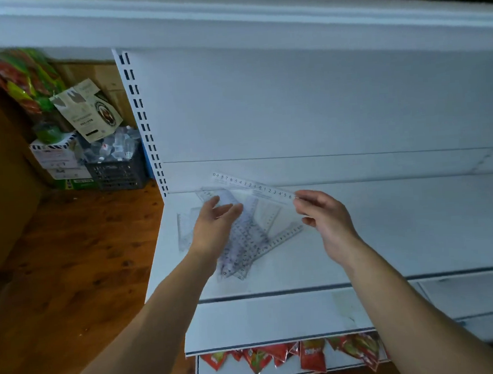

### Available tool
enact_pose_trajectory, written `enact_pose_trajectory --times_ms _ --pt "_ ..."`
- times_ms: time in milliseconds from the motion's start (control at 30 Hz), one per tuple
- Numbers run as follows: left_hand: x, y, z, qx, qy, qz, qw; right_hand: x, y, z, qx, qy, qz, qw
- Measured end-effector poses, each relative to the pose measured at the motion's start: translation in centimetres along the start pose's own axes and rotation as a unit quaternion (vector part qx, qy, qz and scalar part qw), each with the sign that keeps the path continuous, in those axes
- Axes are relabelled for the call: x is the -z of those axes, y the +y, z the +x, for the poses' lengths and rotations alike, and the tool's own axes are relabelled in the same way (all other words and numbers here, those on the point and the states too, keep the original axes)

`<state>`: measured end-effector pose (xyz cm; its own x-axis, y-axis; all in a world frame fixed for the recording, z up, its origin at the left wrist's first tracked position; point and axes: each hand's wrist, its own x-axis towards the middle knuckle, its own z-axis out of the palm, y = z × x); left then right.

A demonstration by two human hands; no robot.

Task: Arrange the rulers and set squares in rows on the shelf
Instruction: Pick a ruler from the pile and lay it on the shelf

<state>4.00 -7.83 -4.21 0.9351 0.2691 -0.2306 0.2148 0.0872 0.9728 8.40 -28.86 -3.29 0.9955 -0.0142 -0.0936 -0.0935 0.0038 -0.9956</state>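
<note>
At frame centre, the right hand (pixel 323 219) pinches one end of a clear plastic ruler (pixel 252 185), while the left hand (pixel 213 227) hovers with fingers relaxed, grasping nothing, above the heap of transparent rulers and set squares (pixel 257 238) on the white shelf (pixel 388 235).

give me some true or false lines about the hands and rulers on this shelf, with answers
1. The right hand pinches a ruler by one end. True.
2. The left hand is a closed fist. False: its fingers are open over the pile, gripping nothing.
3. The pile lies in neat rows on the shelf. False: the pieces cross one another loosely.
4. Red packets show under the shelf. True.
</note>
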Motion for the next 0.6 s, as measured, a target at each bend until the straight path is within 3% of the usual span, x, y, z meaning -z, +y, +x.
enact_pose_trajectory --times_ms 200,333,600 --pt "-8.0 0.8 -1.6 0.006 -0.01 -0.153 0.988 9.7 -0.4 -2.3 0.005 0.007 0.01 1.0" --pt "-15.3 0.5 -3.8 -0.008 -0.05 -0.15 0.987 17.8 -0.4 -4.5 0.013 0.029 0.007 0.999" --pt "-34.4 -2.0 -11.1 -0.027 -0.166 -0.078 0.983 37.8 -0.3 -11.0 0.037 0.184 0.071 0.98"
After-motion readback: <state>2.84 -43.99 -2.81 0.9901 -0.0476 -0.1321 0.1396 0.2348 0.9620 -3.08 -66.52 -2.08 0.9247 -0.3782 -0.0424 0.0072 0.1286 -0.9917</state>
